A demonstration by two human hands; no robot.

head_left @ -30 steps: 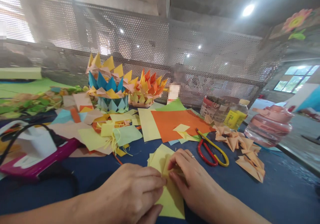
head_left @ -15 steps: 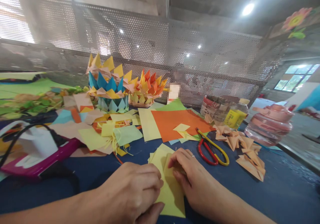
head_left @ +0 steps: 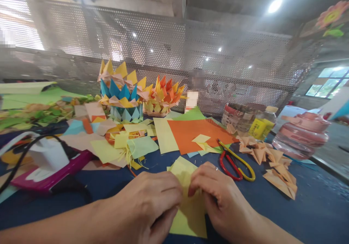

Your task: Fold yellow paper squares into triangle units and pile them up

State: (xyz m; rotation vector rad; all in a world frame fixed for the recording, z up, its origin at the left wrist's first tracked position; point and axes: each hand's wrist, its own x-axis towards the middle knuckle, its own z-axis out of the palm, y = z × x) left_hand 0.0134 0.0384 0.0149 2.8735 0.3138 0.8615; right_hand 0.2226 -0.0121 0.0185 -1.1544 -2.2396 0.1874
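Yellow-green paper (head_left: 189, 220) lies on the dark blue table between my two hands, its top end coming to a point. My left hand (head_left: 152, 200) is at its left edge with the fingers curled and pressed together on the paper. From the right, my right hand (head_left: 218, 191) pinches the paper's upper part with bent fingers. The fingertips partly hide the paper's folds. Scissors (head_left: 236, 162) with red and yellow handles rest just beyond my right hand.
Orange sheet (head_left: 200, 135) and paper scraps (head_left: 143, 146) lie ahead. Folded paper crowns (head_left: 125, 102) stand behind. At right are folded peach pieces (head_left: 280, 184), a yellow-labelled bottle (head_left: 261, 126) and a pink jug (head_left: 302, 136). A magenta power strip (head_left: 54, 175) is at left.
The view has shifted slightly, moving the scene to the right. My left hand has moved up along the paper, and my right hand's fingers are more bent over it.
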